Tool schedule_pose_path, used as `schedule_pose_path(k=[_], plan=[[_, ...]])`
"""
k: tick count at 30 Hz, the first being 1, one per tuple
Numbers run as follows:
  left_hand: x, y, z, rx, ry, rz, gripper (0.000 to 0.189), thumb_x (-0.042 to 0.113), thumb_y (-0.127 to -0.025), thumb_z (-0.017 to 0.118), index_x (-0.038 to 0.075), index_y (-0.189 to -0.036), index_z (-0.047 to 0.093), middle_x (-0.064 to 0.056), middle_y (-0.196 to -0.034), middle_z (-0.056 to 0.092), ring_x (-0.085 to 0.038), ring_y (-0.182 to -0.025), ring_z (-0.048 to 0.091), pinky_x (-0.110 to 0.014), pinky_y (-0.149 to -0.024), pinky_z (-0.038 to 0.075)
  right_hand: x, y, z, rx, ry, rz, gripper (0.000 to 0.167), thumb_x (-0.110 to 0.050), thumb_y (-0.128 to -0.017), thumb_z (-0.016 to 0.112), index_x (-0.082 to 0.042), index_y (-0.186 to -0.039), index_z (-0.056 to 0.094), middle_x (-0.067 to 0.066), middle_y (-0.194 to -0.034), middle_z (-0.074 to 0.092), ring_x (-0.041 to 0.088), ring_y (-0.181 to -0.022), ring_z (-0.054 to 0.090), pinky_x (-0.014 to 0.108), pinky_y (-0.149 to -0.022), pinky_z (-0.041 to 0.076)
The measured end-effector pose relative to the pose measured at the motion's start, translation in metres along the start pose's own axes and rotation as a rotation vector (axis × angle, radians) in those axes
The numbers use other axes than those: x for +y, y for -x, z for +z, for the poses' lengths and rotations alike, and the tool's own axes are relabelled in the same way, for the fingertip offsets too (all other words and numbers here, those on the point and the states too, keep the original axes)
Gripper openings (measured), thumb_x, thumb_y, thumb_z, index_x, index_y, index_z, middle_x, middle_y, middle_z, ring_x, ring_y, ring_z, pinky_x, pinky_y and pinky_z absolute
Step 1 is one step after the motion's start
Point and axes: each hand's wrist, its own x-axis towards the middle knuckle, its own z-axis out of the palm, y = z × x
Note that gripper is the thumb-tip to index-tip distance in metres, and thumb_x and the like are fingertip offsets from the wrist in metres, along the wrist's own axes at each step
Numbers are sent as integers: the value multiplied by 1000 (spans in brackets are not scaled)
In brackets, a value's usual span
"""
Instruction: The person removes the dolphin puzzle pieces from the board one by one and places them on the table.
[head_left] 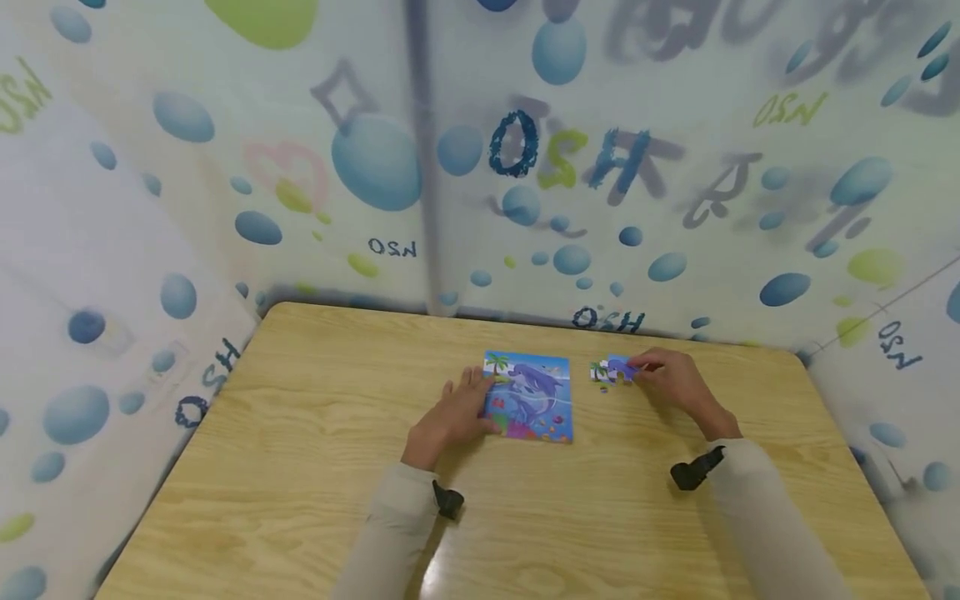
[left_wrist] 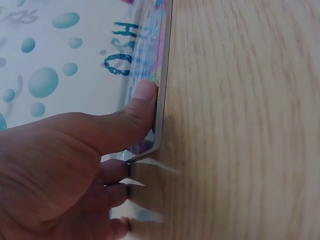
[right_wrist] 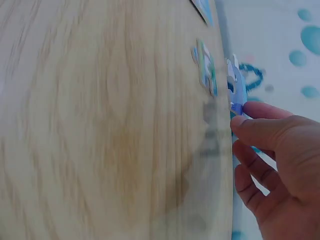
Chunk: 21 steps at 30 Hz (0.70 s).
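A square dolphin jigsaw puzzle (head_left: 536,400) lies flat on the wooden table. My left hand (head_left: 453,410) rests at its left side, fingers spread and the thumb pressing the near left corner; in the left wrist view the thumb lies on the board's edge (left_wrist: 162,110). Off to the right, my right hand (head_left: 672,379) pinches a blue and purple jigsaw piece (head_left: 619,367) between thumb and index finger. In the right wrist view, that held piece (right_wrist: 237,90) is raised beside another piece (right_wrist: 206,70), which lies on the table and shows a palm tree (head_left: 598,372).
The wooden table (head_left: 300,467) reaches back to a fabric wall (head_left: 360,283) printed with blue bubbles and letters. Side walls flank the table at left and right. Each wrist wears a black strap-on camera.
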Motion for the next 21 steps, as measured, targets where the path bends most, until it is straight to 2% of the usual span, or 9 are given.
schedule_pose_path(k=[6,10,15,21], plan=[[1,-3,1,0,-10,4,87,32,-91,71,4,-157,23,-23,-164,7,-36,-153,2,-55,-123,2,18,12,-11,13,-14,41,18,3,-89,67,2,-105,75,22,-106,70,35,-89,66,54,-83,54],[1,-4,0,1,-2,15,87,31,-91,71,5,-158,22,-24,-164,7,-36,-153,2,-55,-123,2,26,15,-10,31,12,46,18,5,-89,66,2,-104,75,21,-105,71,36,-90,66,54,-82,54],[-1,-3,-3,6,5,-3,88,31,-91,72,6,-158,21,-24,-164,6,-36,-153,1,-54,-123,2,29,10,-3,29,7,39,21,7,-90,63,5,-108,73,24,-108,70,41,-99,65,56,-87,53],[-1,-3,-1,-1,8,15,85,29,-91,72,4,-157,24,-25,-163,8,-38,-153,2,-56,-123,3,30,12,0,5,10,101,23,7,-90,61,6,-111,71,25,-112,68,42,-101,64,56,-89,53]])
